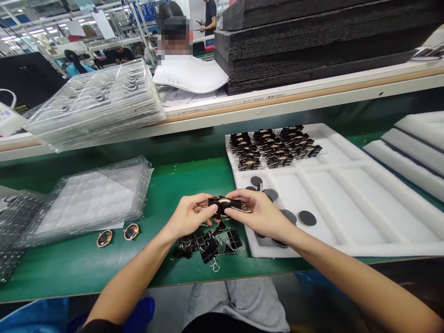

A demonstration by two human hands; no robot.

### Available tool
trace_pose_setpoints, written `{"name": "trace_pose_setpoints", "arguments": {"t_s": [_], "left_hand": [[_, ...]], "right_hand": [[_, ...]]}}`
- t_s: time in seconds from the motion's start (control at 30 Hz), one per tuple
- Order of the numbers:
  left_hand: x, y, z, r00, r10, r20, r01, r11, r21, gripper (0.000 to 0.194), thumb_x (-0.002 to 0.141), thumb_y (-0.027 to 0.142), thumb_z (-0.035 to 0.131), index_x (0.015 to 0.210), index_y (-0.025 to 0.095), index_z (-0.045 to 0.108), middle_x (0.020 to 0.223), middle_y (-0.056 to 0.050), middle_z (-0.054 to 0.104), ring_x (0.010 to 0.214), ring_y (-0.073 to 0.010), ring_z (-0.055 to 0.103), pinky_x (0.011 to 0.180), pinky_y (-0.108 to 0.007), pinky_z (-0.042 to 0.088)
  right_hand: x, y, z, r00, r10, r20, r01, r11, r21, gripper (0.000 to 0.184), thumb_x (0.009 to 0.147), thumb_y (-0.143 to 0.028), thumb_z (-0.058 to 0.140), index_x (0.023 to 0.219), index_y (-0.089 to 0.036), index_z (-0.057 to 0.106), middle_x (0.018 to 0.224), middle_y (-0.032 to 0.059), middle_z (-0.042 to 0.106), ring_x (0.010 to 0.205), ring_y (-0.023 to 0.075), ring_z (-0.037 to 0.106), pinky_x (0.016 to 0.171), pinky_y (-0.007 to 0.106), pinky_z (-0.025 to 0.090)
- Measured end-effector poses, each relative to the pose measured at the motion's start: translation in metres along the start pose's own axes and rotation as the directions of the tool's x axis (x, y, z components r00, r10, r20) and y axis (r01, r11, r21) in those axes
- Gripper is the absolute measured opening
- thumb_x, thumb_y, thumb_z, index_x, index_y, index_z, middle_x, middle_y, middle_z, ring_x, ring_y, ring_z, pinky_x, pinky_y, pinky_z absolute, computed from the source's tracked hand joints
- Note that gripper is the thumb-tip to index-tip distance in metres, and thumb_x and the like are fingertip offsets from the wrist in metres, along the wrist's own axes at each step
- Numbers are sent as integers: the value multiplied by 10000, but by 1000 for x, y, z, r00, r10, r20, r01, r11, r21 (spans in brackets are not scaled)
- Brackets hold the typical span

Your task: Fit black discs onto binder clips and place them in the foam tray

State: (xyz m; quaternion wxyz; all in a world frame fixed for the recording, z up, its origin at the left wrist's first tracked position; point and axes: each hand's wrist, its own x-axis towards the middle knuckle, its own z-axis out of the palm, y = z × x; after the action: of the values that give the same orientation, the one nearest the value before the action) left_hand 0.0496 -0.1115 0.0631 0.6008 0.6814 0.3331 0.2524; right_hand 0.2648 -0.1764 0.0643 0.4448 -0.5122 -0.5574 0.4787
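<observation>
Black binder clips point(236, 204) sit either side of the small round, pale-rimmed piece point(225, 200) you've got up between both hands, over the near left edge of the white foam tray point(347, 250) and the loose clip pile point(209, 246). Left hand point(189, 215): fingers narrow, thumb and fingertips pinched on the left side. Right hand point(262, 212): same on the right, thumb near the middle. Can't tell how deep the jaws bite; your thumbs hide part of it.

Handling notes, my read:
- Keep both thumbs level. Uneven push could skew the round piece.
- Seat clips opposite each other, same depth. One-sided bite may tilt it.
- Ease the wire handles, don't let them snap. Spring force could mark the rim.
- Keep fingertips off the closing edge.
- Check the rim is evenly gripped before easing off.

Surroundings: clipped pieces point(279, 150) stand in rows at the tray's far left. Dark discs point(307, 218) lie loose in its near part, some behind your right hand. Two gold-rimmed pieces point(104, 238) point(131, 231) lie apart on the green bench point(69, 273), beside the clear plastic trays point(93, 194).
</observation>
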Motion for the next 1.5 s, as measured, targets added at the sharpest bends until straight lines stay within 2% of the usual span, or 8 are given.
{"name": "trace_pose_setpoints", "arguments": {"t_s": [0.3,0.43,0.57,0.67,0.87,1.13,1.33,1.5], "left_hand": [[-2,-8,-9,999,25,36,-32,977,211,297,964,431,659,1106,175,711,899,-50,766,803,-190,745,714,-272,595],[-6,-9,-21,977,199,72,-212,932,295,522,949,457,688,1412,258,552,1350,-113,676,1095,-243,716,889,-330,598],[-1,-10,-42,962,263,-78,-223,916,334,482,1024,484,552,1458,286,483,1477,-136,578,1142,-250,707,864,-335,608],[5,-12,-51,958,202,-204,-107,910,400,451,1013,522,547,1386,268,550,1398,-121,640,1094,-252,726,836,-335,611],[14,-19,-53,956,121,-268,20,882,471,533,959,633,551,1322,247,610,1053,-74,766,963,-242,742,834,-333,616],[18,-25,-56,958,94,-272,59,862,504,538,962,629,548,1334,245,596,1039,-77,770,901,-233,724,833,-346,613],[21,-25,-57,967,110,-231,22,862,506,511,954,611,567,1301,238,610,1007,-81,776,866,-242,741,772,-339,621],[14,-11,-56,953,216,-212,-48,798,600,423,1007,500,525,1321,224,588,1052,-81,750,916,-214,737,745,-288,596]], "right_hand": [[10,11,15,1000,-6,-24,6,1000,-8,196,828,-355,755,897,-189,678,874,29,757,812,177,713,752,300,551],[4,-9,-7,992,-128,-13,126,987,-100,211,840,-366,765,946,-199,691,919,31,766,862,182,725,781,302,573],[-1,-44,-105,927,-370,-63,328,880,-345,409,876,-344,716,1265,-221,677,1146,68,762,1095,225,710,968,375,571],[1,-49,-208,916,-385,-112,236,743,-627,371,864,-425,725,1174,-221,741,1190,87,761,1119,271,700,1031,433,545],[20,18,-325,963,-192,-188,-19,650,-759,364,814,-511,722,1014,-213,783,1074,102,794,1056,316,722,1009,449,544],[27,72,-315,954,-239,-181,25,664,-747,343,881,-441,687,1119,-215,786,1121,107,750,1054,259,691,1024,385,509],[22,73,-304,939,-253,-232,-94,461,-883,375,949,-381,641,1279,-232,740,1106,121,712,1108,292,623,1021,472,448],[10,34,-237,846,-483,-227,-52,350,-935,394,971,-408,586,1305,-232,699,1202,159,690,1145,343,621,975,510,473]]}}
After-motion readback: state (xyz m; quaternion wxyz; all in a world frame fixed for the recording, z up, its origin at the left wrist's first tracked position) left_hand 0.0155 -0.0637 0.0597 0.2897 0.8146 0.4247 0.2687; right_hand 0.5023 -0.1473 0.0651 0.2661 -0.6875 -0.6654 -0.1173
